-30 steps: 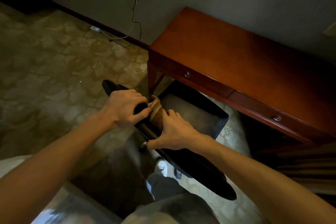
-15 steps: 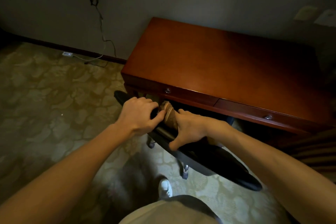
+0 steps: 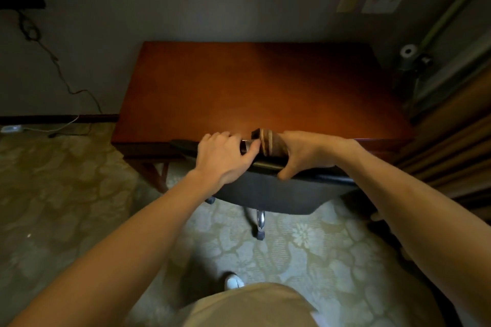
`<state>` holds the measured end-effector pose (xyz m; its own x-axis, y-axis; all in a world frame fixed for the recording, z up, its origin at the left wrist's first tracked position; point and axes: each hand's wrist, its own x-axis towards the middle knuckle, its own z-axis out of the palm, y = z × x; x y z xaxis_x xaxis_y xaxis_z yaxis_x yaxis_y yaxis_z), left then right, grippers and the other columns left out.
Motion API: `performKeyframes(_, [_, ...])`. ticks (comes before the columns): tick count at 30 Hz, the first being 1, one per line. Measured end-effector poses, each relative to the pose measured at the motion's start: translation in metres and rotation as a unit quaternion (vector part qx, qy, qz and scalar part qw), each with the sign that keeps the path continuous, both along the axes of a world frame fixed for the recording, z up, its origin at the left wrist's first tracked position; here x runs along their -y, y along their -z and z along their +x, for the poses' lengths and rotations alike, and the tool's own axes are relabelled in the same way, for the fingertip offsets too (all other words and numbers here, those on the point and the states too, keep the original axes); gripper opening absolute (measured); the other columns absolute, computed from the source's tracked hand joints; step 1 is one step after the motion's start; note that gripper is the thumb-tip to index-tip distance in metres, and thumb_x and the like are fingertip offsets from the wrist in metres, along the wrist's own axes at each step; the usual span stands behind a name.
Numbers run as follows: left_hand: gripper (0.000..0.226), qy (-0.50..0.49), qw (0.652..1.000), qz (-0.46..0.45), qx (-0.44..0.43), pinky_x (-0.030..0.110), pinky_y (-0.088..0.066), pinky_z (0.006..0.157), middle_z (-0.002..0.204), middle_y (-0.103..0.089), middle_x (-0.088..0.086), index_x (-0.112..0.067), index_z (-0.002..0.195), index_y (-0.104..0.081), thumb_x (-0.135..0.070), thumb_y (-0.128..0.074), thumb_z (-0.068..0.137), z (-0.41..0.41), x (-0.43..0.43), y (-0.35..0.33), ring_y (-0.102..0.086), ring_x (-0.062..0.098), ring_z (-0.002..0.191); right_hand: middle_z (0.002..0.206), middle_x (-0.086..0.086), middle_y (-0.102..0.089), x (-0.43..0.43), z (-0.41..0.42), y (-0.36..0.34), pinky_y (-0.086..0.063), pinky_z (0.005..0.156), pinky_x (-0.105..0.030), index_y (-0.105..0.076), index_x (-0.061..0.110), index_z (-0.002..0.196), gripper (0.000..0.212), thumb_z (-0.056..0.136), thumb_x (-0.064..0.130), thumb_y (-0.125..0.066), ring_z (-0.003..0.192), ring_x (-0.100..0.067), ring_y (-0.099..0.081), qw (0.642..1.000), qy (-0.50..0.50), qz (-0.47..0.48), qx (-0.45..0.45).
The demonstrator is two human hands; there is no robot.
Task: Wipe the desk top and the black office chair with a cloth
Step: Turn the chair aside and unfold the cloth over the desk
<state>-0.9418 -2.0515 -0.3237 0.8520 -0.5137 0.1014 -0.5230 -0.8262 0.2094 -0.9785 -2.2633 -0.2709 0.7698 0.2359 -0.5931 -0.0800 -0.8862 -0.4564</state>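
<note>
The black office chair (image 3: 268, 194) stands pushed in against the front edge of the red-brown desk (image 3: 255, 87), its backrest top toward me. My left hand (image 3: 225, 156) grips the top of the backrest. My right hand (image 3: 303, 154) holds a folded brown cloth (image 3: 271, 142) against the same top edge, thumb hooked under the rim. The seat is hidden under the desk.
A chrome chair leg with a caster (image 3: 260, 223) shows below the backrest. Curtains (image 3: 457, 141) hang at the right. A cable (image 3: 53, 66) runs down the wall to a plug strip (image 3: 10, 129) on the patterned carpet. My shoe (image 3: 233, 281) is behind the chair.
The chair has rolled in under the desk and turned square to it. Both hands kept their hold on the backrest, and my view swung to face the desk head-on.
</note>
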Motion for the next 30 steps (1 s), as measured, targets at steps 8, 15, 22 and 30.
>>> performKeyframes(8, [0.067,0.112,0.994,-0.015,-0.013,0.032,-0.034,0.069,0.077,-0.049,-0.011,-0.028,0.089,-0.063,-0.073,-0.014,0.099,0.031,0.044,0.012,-0.05,0.014,0.075,0.104,0.007,-0.046,0.075,-0.006,-0.007,-0.034,0.079,-0.033,-0.045,0.029,0.136,0.088,0.066,0.066,-0.083,0.095,-0.013,-0.044,0.964,0.024,-0.201,0.174])
performKeyframes(15, [0.065,0.16,0.98,-0.052,-0.106,0.032,-0.042,0.064,0.09,-0.057,-0.015,-0.033,0.101,-0.062,-0.078,-0.016,0.096,0.025,0.06,0.013,-0.055,0.008,0.087,0.1,0.015,-0.067,0.095,-0.024,-0.037,-0.05,0.095,-0.033,-0.063,0.037,0.114,0.051,0.071,0.05,-0.088,0.1,-0.005,-0.064,0.965,0.196,-0.023,0.174])
performKeyframes(22, [0.059,0.036,0.878,-0.313,-0.36,0.048,-0.054,0.093,0.1,-0.075,-0.006,-0.032,0.105,-0.071,-0.079,-0.04,0.087,0.055,0.003,-0.007,-0.07,0.011,0.096,0.101,0.005,-0.08,-0.007,0.024,-0.059,-0.061,0.082,-0.028,-0.076,0.026,0.104,0.024,0.082,0.028,-0.085,0.097,-0.012,-0.076,0.81,0.378,0.375,0.248])
performKeyframes(30, [0.053,-0.062,0.815,-0.457,-0.351,0.007,-0.05,0.076,0.12,-0.065,-0.017,-0.047,0.119,-0.058,-0.08,-0.059,0.078,0.103,-0.178,-0.042,-0.063,-0.015,0.103,0.096,-0.01,-0.077,-0.183,0.081,-0.036,-0.061,0.086,-0.037,-0.081,0.012,0.088,0.024,0.088,0.032,-0.067,0.089,-0.025,-0.074,0.656,0.424,0.623,-0.049])
